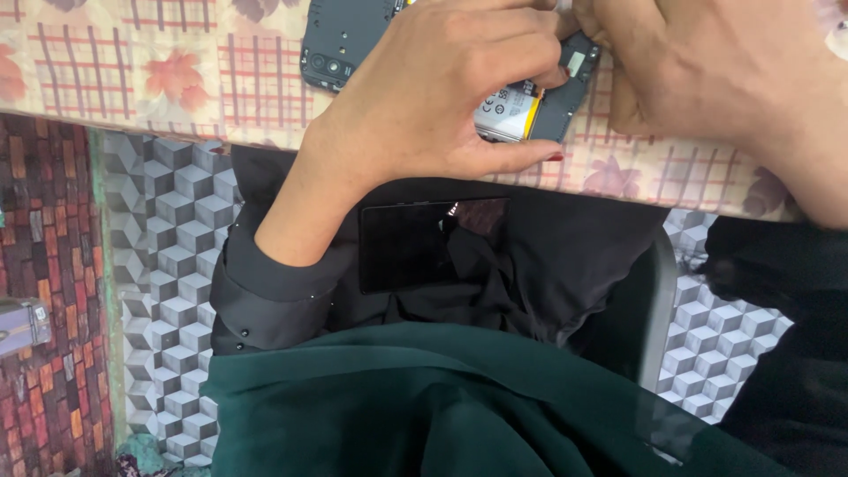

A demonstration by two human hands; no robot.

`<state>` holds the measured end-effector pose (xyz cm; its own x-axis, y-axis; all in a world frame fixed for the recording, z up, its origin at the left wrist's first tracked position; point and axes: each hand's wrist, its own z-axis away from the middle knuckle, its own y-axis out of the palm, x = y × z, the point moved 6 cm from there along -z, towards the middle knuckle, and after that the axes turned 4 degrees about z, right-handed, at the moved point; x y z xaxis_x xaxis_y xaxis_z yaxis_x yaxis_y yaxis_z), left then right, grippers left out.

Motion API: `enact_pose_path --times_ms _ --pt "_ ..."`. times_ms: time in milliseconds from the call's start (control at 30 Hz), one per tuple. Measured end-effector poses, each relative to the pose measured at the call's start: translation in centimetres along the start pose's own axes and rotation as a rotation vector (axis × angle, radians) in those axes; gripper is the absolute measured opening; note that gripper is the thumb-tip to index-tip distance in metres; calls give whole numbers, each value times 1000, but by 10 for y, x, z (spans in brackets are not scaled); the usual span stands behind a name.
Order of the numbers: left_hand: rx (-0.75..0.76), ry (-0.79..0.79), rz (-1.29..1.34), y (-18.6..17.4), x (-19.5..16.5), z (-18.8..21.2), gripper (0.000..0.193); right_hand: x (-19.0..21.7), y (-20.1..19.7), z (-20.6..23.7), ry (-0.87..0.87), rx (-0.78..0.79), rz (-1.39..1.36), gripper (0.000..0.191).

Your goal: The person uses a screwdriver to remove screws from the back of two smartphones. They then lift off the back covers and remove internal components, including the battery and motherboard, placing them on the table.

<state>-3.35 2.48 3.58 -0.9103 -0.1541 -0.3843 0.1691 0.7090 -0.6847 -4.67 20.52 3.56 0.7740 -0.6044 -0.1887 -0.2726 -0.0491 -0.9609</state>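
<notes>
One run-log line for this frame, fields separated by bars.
left hand: grips opened dark phone body with silver battery | right hand: on phone's upper end | lap: black glass screen panel | table: floral checked cloth

Opened phone (539,110) on the table (177,79), back cover (344,40) at its nine o'clock, screen panel (411,247) on the lap at six.

Even, soft indoor light from above, no hard shadows. Tablecloth (177,71) well lit, slightly washed. Lap area under the table edge is dim; black fabric (548,256) loses detail. Faint reflection on the dark glass panel (415,247). Right hand (707,79) close to lens, a bit soft. Floor tiles (159,265) sharp.
</notes>
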Motion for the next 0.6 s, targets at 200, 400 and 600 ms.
enact_pose_path --times_ms 200,400,600 --pt "6 -18 -4 1 0 1 43 -3 1 3 30 72 37 19" --pt "9 -2 10 2 1 0 43 -11 -4 3 81 107 -234 14" --pt "39 -26 -6 3 2 1 43 -1 -10 -4 -64 44 11 10"
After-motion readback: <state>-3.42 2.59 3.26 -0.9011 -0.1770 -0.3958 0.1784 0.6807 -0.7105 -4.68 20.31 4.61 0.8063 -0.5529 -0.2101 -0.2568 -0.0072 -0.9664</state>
